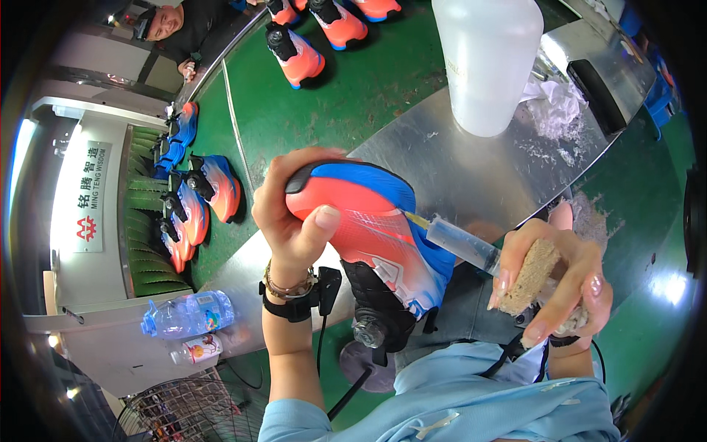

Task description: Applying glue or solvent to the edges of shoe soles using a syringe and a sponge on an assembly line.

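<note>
My left hand is closed round an orange, blue and white running shoe, its thumb lying on the side. The shoe is tilted, its blue-and-black end up and a black fitting with a clear knob at its lower end. In my closed right hand is a clear syringe. Its thin yellowish tip meets the shoe's edge along the blue sole; whether it touches is hard to tell. A rough tan block is also held in those fingers, with some whitish crumpled material partly hidden beneath.
A large white bottle and a crumpled white cloth stand on the metal surface. More shoes sit on the green belt ahead and on the left. Two plastic bottles lie left. Another person is far left.
</note>
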`<state>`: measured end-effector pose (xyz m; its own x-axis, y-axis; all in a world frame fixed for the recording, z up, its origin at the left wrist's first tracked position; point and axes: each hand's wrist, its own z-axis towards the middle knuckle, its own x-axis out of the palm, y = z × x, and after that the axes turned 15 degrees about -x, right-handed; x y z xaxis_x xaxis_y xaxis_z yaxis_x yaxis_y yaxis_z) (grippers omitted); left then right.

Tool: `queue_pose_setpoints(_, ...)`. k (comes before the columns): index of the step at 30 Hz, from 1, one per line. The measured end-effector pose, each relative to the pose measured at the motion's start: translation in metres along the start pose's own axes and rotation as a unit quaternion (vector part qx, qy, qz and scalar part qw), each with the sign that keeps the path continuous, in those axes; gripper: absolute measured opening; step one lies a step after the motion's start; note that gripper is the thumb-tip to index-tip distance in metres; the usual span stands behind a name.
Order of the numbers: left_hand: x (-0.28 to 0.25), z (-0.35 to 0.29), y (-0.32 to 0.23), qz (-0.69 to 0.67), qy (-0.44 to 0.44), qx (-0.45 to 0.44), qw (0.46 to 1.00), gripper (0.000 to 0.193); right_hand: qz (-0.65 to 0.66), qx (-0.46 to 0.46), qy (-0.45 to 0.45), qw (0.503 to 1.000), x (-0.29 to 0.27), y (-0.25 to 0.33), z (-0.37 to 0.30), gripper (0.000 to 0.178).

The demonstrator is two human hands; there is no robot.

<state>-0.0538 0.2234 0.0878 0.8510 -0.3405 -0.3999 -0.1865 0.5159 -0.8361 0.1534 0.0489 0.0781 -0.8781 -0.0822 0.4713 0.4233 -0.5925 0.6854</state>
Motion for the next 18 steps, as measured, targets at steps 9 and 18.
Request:
queue_pose_setpoints(9, -0.007, -0.001, 0.018, 0.018, -0.048, -0.078, 0.996, 0.057, 0.039, 0.078, -0.029, 0.996, -0.011, -0.021, -0.024, 0.058)
queue_pose_setpoints(18, -0.011, 0.005, 0.037, 0.030, -0.060, -0.070, 0.995, 0.053, 0.045, 0.108, -0.025, 0.993, -0.020, -0.023, -0.046, 0.057)
